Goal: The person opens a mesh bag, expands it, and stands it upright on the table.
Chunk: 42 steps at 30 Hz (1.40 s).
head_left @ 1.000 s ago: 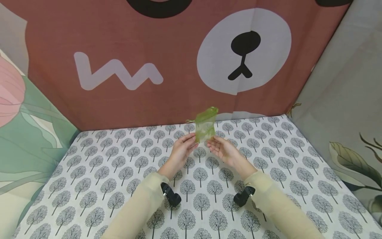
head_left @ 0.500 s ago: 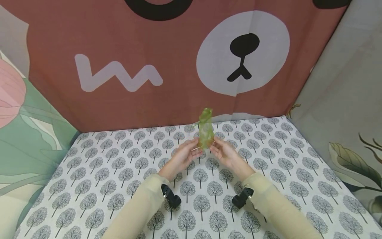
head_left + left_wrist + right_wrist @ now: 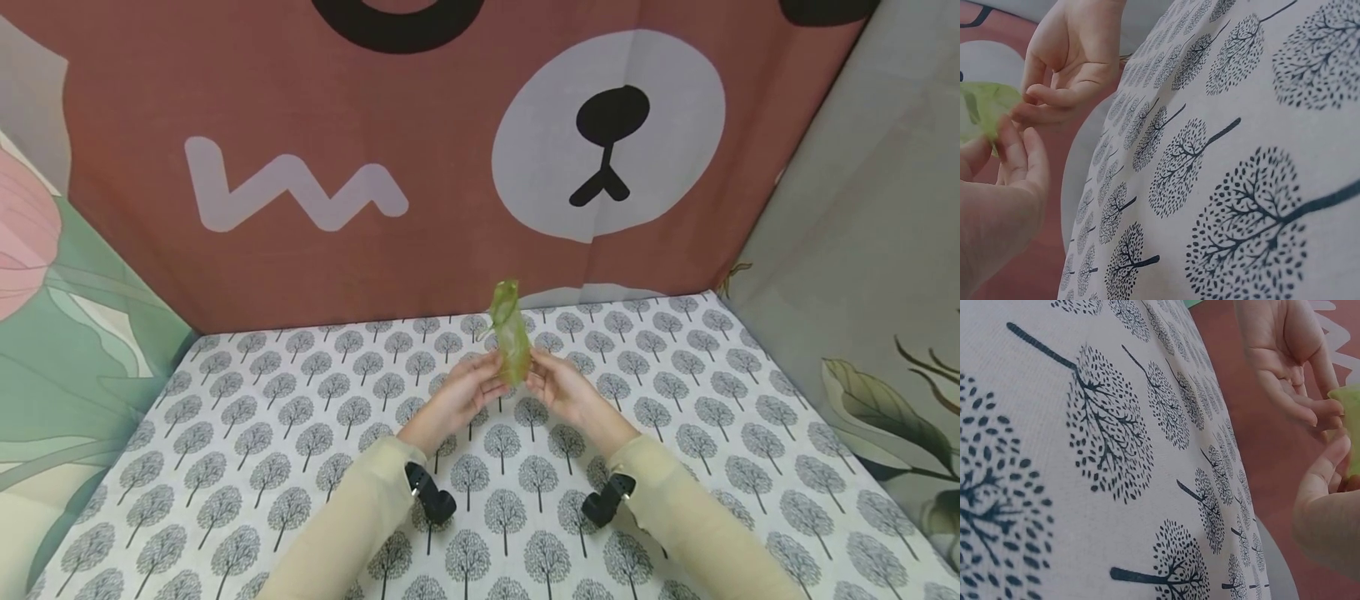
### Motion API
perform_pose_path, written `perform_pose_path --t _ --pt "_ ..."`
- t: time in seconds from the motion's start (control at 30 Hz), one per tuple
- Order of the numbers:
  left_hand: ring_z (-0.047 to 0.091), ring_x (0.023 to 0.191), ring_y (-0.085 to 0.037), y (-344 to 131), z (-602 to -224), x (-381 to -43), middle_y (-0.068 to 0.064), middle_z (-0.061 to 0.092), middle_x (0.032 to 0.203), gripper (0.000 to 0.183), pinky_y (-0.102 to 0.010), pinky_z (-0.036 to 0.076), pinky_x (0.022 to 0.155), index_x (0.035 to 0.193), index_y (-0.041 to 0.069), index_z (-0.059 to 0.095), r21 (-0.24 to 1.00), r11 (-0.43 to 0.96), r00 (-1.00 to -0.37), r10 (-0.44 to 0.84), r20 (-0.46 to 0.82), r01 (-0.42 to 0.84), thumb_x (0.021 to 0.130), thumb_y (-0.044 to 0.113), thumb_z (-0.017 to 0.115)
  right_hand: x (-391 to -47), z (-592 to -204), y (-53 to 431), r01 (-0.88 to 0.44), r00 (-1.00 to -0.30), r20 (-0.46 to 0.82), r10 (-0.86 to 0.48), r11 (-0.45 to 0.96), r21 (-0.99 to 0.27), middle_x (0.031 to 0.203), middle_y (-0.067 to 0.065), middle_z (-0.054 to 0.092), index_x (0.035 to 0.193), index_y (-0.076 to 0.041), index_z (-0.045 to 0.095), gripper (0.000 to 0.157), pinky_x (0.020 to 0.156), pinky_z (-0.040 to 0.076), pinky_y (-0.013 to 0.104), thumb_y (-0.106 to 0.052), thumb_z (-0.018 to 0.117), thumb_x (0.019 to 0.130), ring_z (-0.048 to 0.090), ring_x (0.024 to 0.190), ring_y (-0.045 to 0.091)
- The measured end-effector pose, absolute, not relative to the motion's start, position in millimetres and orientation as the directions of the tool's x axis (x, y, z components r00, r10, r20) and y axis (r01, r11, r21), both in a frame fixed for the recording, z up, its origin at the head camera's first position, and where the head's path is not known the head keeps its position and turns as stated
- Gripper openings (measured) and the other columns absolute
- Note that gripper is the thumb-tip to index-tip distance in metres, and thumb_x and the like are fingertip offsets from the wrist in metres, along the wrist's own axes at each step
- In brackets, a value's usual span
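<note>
A small, sheer yellow-green drawstring pouch [image 3: 512, 337] stands upright between the two hands above the table, its top gathered and leaning left in the head view. My left hand [image 3: 472, 385] pinches its lower left corner between thumb and fingers, seen close in the left wrist view on the green fabric [image 3: 985, 112]. On the other side my right hand [image 3: 562, 385] pinches the lower right edge with thumb and fingertips. Only part of the pouch [image 3: 1350, 419] shows at the right edge of the right wrist view. A thin cord hangs off its left side.
A white cloth with dark tree prints [image 3: 300, 467] covers the table. Behind it rises a reddish-brown curtain [image 3: 337, 275] with a bear face, with a floral curtain [image 3: 90, 333] at left and a grey one [image 3: 847, 250] at right. Black wrist cameras [image 3: 431, 497] sit on both wrists.
The pouch has gone from spread flat to narrow and folded, and has come slightly lower. Both hands have drawn closer together around its bottom.
</note>
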<state>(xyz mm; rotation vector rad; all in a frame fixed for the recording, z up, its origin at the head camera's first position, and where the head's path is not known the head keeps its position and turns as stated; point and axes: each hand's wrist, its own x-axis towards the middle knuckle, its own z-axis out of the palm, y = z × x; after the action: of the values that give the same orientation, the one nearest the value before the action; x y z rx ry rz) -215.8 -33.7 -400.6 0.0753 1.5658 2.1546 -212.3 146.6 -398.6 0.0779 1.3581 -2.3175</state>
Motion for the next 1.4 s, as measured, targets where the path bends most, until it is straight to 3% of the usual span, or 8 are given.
perform_pose_path --t 0.2,0.4,0.57,0.67,0.83,1.03,1.23,1.4 --pt "0.05 0.13 -0.034 -34.6 -402.8 -214.4 -0.025 0.045 0.142 0.048 -0.034 0.045 0.108 0.144 -0.004 0.032 0.909 -0.227 -0.894 0.372 -0.25 -0.349 0.099 0.008 0.044 -211.3 -399.8 146.7 0.422 -0.893 -0.289 -0.345 -0.417 -0.805 0.091 -0.006 0.065 0.098 -0.016 0.058 0.021 0.069 0.053 0.009 -0.027 0.04 0.103 0.061 0.078 0.004" --pt "0.065 0.105 -0.018 -36.2 -401.5 -215.1 -0.024 0.051 0.136 0.044 -0.033 0.048 0.106 0.14 -0.005 0.038 0.907 -0.236 -0.895 0.372 -0.246 -0.347 0.099 0.01 0.045 -211.6 -399.4 146.9 0.415 -0.895 -0.287 -0.343 -0.399 -0.818 0.096 -0.008 0.066 0.104 -0.017 0.059 0.013 0.085 0.054 0.013 -0.023 0.049 0.099 0.062 0.089 0.005" --pt "0.067 0.088 -0.008 -37.6 -399.3 -215.4 -0.01 0.067 0.11 0.042 -0.034 0.047 0.106 0.137 -0.006 0.04 0.852 -0.291 -0.857 0.424 -0.292 -0.435 0.103 0.019 0.039 -214.0 -398.0 145.4 0.428 -0.894 -0.3 -0.334 -0.431 -0.795 0.098 -0.006 0.066 0.109 -0.015 0.056 0.014 0.088 0.054 0.015 -0.02 0.048 0.099 0.063 0.091 0.005" --pt "0.067 0.086 -0.008 -37.7 -399.7 -215.4 -0.001 0.068 0.099 0.044 -0.037 0.042 0.11 0.139 -0.006 0.037 0.831 -0.296 -0.835 0.453 -0.312 -0.471 0.104 0.021 0.034 -213.9 -397.7 145.1 0.44 -0.889 -0.309 -0.337 -0.446 -0.78 0.098 -0.005 0.067 0.11 -0.014 0.056 0.015 0.088 0.054 0.016 -0.018 0.046 0.1 0.064 0.091 0.006" --pt "0.065 0.085 -0.008 -37.6 -400.5 -216.6 0.001 0.065 0.093 0.038 -0.039 0.04 0.113 0.134 -0.003 0.04 0.819 -0.295 -0.824 0.46 -0.33 -0.492 0.104 0.019 0.035 -213.4 -396.4 145.4 0.43 -0.889 -0.288 -0.355 -0.432 -0.793 0.094 -0.004 0.067 0.104 -0.015 0.059 0.018 0.084 0.055 0.015 -0.019 0.041 0.102 0.064 0.087 0.006" --pt "0.065 0.084 -0.007 -38.8 -400.1 -217.6 0.003 0.066 0.09 0.032 -0.025 0.055 0.094 0.128 -0.001 0.044 0.826 -0.3 -0.835 0.448 -0.319 -0.477 0.103 0.018 0.037 -215.0 -396.3 145.1 0.432 -0.884 -0.284 -0.373 -0.415 -0.8 0.085 -0.005 0.065 0.095 -0.017 0.062 0.025 0.071 0.053 0.012 -0.02 0.038 0.103 0.06 0.076 0.005" --pt "0.065 0.088 -0.008 -38.7 -398.9 -218.1 0.002 0.065 0.095 0.037 -0.021 0.057 0.088 0.136 -0.003 0.037 0.812 -0.345 -0.841 0.455 -0.294 -0.47 0.104 0.016 0.033 -213.8 -395.8 146.1 0.441 -0.879 -0.287 -0.381 -0.418 -0.794 0.079 -0.006 0.06 0.091 -0.016 0.062 0.027 0.062 0.048 0.009 -0.02 0.038 0.103 0.054 0.068 0.002" --pt "0.065 0.084 -0.007 -39.5 -397.0 -219.2 0.004 0.066 0.089 0.023 -0.018 0.057 0.083 0.118 0.006 0.047 0.796 -0.362 -0.839 0.451 -0.306 -0.485 0.104 0.016 0.032 -214.3 -395.5 146.2 0.447 -0.879 -0.309 -0.363 -0.398 -0.801 0.082 -0.007 0.061 0.096 -0.015 0.06 0.024 0.061 0.048 0.008 -0.02 0.038 0.103 0.054 0.068 0.002"
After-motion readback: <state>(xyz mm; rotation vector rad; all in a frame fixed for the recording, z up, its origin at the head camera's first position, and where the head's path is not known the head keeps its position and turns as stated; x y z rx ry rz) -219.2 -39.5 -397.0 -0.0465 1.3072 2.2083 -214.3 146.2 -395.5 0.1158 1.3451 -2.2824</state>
